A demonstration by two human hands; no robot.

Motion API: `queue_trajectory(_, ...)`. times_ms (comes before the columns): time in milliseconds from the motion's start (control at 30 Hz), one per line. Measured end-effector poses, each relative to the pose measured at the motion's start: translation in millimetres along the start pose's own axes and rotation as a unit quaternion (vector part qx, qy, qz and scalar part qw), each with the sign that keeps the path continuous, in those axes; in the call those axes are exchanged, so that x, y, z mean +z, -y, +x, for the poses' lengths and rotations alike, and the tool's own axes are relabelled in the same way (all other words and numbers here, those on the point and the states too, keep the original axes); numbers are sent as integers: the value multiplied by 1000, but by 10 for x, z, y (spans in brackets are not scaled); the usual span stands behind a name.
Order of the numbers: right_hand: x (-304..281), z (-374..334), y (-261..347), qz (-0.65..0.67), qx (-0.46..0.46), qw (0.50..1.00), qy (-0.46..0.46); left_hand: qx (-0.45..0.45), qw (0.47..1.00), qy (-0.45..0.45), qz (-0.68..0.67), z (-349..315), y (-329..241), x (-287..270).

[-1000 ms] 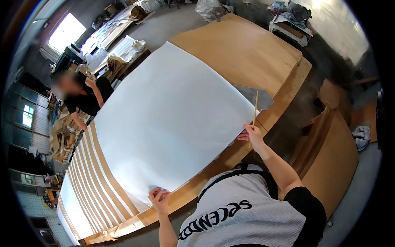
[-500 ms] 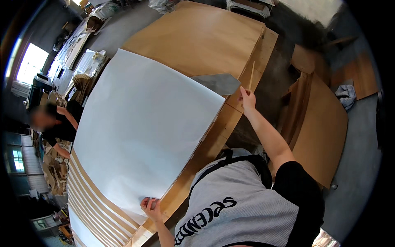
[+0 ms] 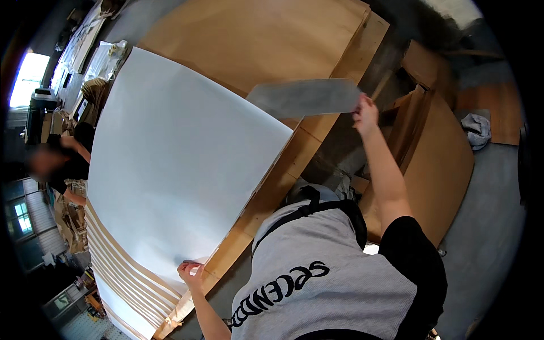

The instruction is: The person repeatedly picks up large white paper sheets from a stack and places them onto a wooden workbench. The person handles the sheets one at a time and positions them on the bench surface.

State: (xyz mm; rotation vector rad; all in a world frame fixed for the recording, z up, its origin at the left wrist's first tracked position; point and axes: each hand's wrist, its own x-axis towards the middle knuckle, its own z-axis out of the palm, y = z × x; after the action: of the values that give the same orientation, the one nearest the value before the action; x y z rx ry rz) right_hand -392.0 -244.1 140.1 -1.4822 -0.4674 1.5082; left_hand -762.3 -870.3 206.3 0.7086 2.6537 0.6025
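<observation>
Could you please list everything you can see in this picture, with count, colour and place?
white sheet: one, white, large, lying across the table's middle
grey strip: one, grey, flat, held up over the table's far part
table: one, brown board top, running from top centre to lower left
layered sheet edges: several, white and tan, stepped at the table's lower left
brown boards: several, leaning at the right
cloth: one, pale, at far right
co-worker: one, dark top, at far left
left hand: pressing the white sheet's near edge
right hand: gripping the grey strip's end

Smooth matt white paper sheet (image 3: 181,164) lies on matt brown wooden board (image 3: 266,39).
</observation>
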Motion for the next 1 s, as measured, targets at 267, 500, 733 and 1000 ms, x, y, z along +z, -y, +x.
queue_trajectory(267, -1641, 334, 225, -103, -30, 988, -109, -27, 999, 36, -14, 61, 79, 2)
queue_trajectory(500, -1520, 443, -788, -236, -11, 970, 50, -53, 996, 31, 64, 116, -159, -53)
queue_trajectory(733, -612, 169, -1177, -282, -11, 958, 51, -2, 921, 95, -378, 627, -2311, -4)
queue_trajectory(1000, -1267, -177, -1267, -324, -29, 938, 120, 472, 355, 510, -625, -14, -4353, -413)
